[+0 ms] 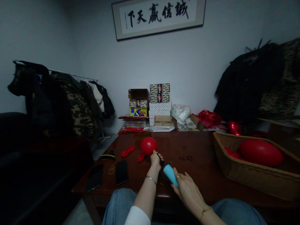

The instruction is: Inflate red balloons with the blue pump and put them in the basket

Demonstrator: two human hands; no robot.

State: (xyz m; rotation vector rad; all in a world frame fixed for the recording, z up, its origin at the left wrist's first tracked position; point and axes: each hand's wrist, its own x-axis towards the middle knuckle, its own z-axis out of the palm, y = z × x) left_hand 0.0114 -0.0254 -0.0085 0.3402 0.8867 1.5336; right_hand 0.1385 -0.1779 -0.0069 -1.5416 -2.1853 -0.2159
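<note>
A round, partly inflated red balloon (pixel 148 146) sits over the table, its neck at the black tip of a light-blue hand balloon pump (pixel 171 175). My left hand (pixel 156 159) is closed around the balloon's neck and the pump's tip. My right hand (pixel 188 189) grips the blue body of the pump, which slants down toward me. Beside the round balloon lie a limp red balloon (pixel 128 151) and another small red balloon (pixel 141 157), partly hidden.
On the brown table (pixel 199 175) lie a dark phone (pixel 122 172), a second dark flat device (pixel 94 178), yellow string (pixel 112 168) and black loops (pixel 185 158). A wicker basket (pixel 255 182) with red balloons stands right. Stacked boxes (pixel 160 109) line the back.
</note>
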